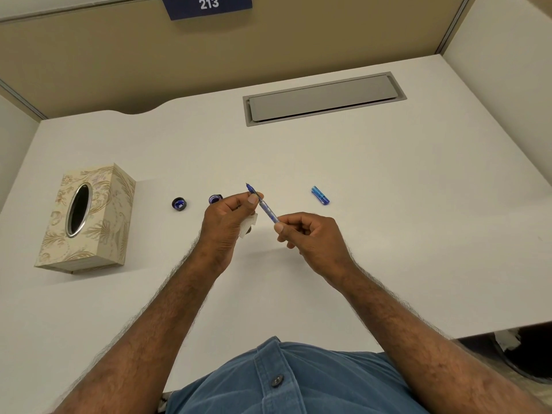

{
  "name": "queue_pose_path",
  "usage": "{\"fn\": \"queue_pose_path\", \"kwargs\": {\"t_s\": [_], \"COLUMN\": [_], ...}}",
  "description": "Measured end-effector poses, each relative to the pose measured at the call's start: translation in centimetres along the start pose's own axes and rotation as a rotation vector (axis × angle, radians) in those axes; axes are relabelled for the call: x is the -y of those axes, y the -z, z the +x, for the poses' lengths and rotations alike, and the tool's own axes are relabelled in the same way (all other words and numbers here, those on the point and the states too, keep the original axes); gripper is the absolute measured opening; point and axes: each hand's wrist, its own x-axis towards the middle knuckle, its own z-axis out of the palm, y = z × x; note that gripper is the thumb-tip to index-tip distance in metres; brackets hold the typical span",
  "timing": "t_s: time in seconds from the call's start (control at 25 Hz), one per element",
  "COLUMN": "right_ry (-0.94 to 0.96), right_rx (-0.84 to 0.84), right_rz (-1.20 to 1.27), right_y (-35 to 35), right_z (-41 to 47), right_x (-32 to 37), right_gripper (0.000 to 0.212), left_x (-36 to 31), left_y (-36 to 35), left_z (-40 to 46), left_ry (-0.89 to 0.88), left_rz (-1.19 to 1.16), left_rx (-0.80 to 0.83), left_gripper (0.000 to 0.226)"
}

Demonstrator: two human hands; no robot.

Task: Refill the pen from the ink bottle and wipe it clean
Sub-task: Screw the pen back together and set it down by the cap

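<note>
Hands meet at the middle of the frame over a smooth white desk [388, 189]. The left hand [230, 222] pinches the upper part of a slim translucent blue pen [264, 206] between thumb and fingers, with a crumpled scrap of white tissue [249, 227] tucked under its palm. The right hand [310, 237] is curled closed around the pen's lower end, thumb and forefinger gripping it. The pen slants, its fine pointed nib toward the upper left. Just behind the left hand sits the small round ink bottle [215, 199], dark glass with blue inside, partly hidden by the knuckles. Left of it lies its round dark lid [179, 203], apart from the bottle. Right of centre lies the short blue plastic pen cap [320, 195], glossy and cylindrical. At the left edge stands a rectangular tissue box [98, 222], cream with a gold floral pattern and an oval metal-rimmed opening. A flat grey cable hatch [322, 98] is set in the desk at upper centre.
</note>
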Motion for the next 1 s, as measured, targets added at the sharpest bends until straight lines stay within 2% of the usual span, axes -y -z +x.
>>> {"fn": "queue_pose_path", "kwargs": {"t_s": [0.28,0.52,0.72,1.0], "right_ry": [0.01,0.046,0.026,-0.022], "right_rx": [-0.03,-0.066,-0.086,-0.117], "right_rz": [-0.079,-0.181,-0.216,-0.28], "right_y": [-0.2,-0.2,0.1,0.1], "right_z": [0.3,1.1,1.6,2.7], "right_x": [-0.4,-1.0,-1.3,-1.7], "right_gripper": [0.015,0.013,0.016,0.007], "left_x": [0.1,0.5,1.1,2.0], "left_y": [-0.1,-0.6,-0.9,-1.3], "left_z": [0.2,0.3,0.8,1.4], "left_ry": [0.061,0.098,0.131,0.172], "left_rz": [-0.006,0.036,0.063,0.061], "left_rx": [-0.029,0.011,0.032,0.003], "left_gripper": [0.018,0.016,0.017,0.019]}}
